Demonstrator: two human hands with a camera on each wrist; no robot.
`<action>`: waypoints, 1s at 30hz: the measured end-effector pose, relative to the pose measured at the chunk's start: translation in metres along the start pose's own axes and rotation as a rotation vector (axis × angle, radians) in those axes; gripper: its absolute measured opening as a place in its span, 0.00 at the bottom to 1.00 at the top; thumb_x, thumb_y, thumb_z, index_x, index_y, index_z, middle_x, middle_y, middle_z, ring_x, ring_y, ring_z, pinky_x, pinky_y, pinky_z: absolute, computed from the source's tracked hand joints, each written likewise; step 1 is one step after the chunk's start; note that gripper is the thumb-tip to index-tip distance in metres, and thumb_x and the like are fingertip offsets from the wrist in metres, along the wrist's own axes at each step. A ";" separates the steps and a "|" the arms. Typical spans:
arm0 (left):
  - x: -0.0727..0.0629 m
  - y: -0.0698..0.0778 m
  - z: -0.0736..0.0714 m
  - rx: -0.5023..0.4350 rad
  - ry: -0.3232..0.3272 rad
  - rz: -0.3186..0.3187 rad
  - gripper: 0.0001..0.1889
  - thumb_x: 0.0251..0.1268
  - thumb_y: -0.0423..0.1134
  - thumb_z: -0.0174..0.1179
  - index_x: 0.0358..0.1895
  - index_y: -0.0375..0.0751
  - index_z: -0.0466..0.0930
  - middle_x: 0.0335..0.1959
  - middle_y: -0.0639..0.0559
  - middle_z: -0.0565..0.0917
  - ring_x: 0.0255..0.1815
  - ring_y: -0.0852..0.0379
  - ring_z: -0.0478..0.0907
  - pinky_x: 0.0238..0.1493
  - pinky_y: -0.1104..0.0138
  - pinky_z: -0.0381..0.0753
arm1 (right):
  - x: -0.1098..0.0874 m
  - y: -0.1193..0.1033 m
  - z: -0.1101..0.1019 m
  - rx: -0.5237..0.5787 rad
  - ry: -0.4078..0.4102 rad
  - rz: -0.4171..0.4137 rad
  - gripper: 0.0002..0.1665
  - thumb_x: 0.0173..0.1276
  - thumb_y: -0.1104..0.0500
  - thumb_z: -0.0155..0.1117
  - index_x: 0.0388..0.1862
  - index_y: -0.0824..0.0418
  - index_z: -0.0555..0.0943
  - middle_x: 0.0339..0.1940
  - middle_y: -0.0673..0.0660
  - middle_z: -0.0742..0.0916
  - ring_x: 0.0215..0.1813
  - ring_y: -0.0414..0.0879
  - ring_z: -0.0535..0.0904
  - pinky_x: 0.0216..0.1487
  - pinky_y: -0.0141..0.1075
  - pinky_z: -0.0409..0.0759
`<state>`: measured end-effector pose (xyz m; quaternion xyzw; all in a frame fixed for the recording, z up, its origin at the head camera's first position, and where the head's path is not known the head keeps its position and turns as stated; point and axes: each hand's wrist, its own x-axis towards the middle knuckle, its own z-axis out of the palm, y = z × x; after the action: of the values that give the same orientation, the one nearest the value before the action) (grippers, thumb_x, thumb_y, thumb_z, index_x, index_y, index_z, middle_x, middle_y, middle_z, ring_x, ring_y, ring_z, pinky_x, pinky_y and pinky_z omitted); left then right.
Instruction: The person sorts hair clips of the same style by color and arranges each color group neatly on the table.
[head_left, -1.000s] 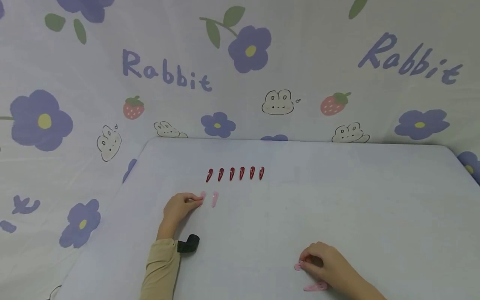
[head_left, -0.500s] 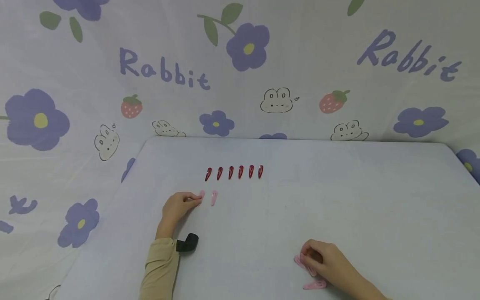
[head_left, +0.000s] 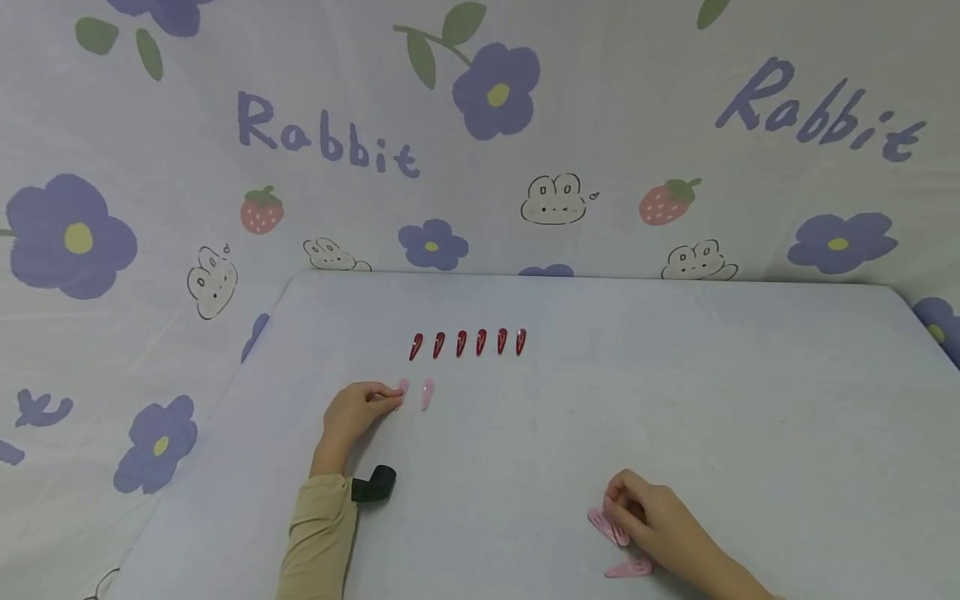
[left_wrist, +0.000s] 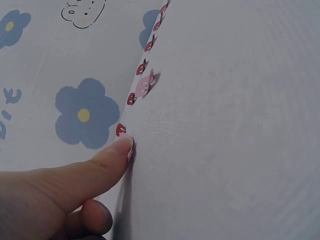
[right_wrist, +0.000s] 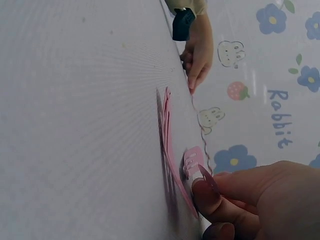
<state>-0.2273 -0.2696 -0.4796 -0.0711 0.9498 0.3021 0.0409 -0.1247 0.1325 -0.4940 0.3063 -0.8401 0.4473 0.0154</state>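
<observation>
My left hand (head_left: 362, 410) pinches one pink clip (head_left: 404, 384), my right hand (head_left: 652, 517) another clip (right_wrist: 209, 179), its curve visible only wrist-side.

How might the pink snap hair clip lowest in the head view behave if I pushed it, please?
The pink snap hair clip looks slender and thin, so it is probably light. Its flattish, tapered shape suggests sliding or swivelling rather than rolling.
</observation>
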 end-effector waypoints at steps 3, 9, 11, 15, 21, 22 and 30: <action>0.000 0.000 -0.001 0.006 -0.001 0.001 0.13 0.52 0.49 0.63 0.37 0.46 0.84 0.20 0.55 0.71 0.25 0.55 0.64 0.25 0.65 0.60 | 0.000 0.000 0.000 0.019 -0.013 -0.009 0.06 0.62 0.67 0.57 0.30 0.59 0.70 0.16 0.38 0.72 0.17 0.29 0.63 0.17 0.26 0.64; 0.000 0.000 0.000 0.010 0.001 -0.001 0.13 0.52 0.49 0.63 0.37 0.46 0.84 0.21 0.55 0.73 0.26 0.55 0.65 0.26 0.65 0.61 | -0.001 -0.001 -0.002 0.074 -0.069 0.032 0.08 0.61 0.68 0.58 0.30 0.58 0.70 0.15 0.39 0.74 0.16 0.30 0.63 0.15 0.26 0.63; -0.001 0.000 0.000 0.010 0.002 -0.002 0.13 0.52 0.49 0.63 0.37 0.46 0.84 0.21 0.55 0.73 0.26 0.55 0.65 0.26 0.65 0.61 | 0.000 -0.004 -0.002 0.080 -0.076 0.039 0.10 0.58 0.71 0.59 0.29 0.58 0.71 0.15 0.40 0.75 0.15 0.31 0.64 0.15 0.26 0.63; -0.001 0.001 0.000 0.009 0.004 0.001 0.13 0.52 0.49 0.63 0.37 0.46 0.84 0.21 0.55 0.72 0.25 0.55 0.65 0.26 0.65 0.61 | 0.002 -0.015 -0.006 0.114 -0.075 0.021 0.12 0.55 0.76 0.59 0.28 0.60 0.71 0.14 0.42 0.75 0.15 0.31 0.64 0.15 0.27 0.63; -0.001 0.001 0.000 0.007 0.009 0.003 0.13 0.52 0.49 0.63 0.37 0.45 0.84 0.20 0.54 0.71 0.25 0.55 0.65 0.25 0.65 0.60 | 0.003 -0.015 -0.006 0.129 -0.065 -0.024 0.12 0.58 0.73 0.59 0.38 0.62 0.75 0.19 0.43 0.77 0.20 0.31 0.68 0.19 0.28 0.69; -0.001 0.000 0.000 0.008 0.009 0.004 0.13 0.52 0.49 0.63 0.37 0.45 0.84 0.20 0.54 0.71 0.25 0.55 0.65 0.25 0.65 0.60 | 0.003 -0.011 -0.005 0.120 -0.076 -0.013 0.11 0.59 0.71 0.59 0.40 0.60 0.77 0.22 0.43 0.79 0.22 0.31 0.70 0.22 0.29 0.71; -0.001 0.001 0.000 0.009 0.010 -0.004 0.14 0.52 0.49 0.63 0.37 0.45 0.84 0.20 0.55 0.72 0.25 0.55 0.65 0.26 0.65 0.60 | 0.001 -0.001 -0.004 0.085 -0.118 0.047 0.08 0.61 0.59 0.62 0.39 0.57 0.81 0.30 0.43 0.81 0.26 0.33 0.71 0.26 0.29 0.72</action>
<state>-0.2263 -0.2683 -0.4791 -0.0743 0.9512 0.2971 0.0369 -0.1261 0.1346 -0.4909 0.3127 -0.8268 0.4640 -0.0578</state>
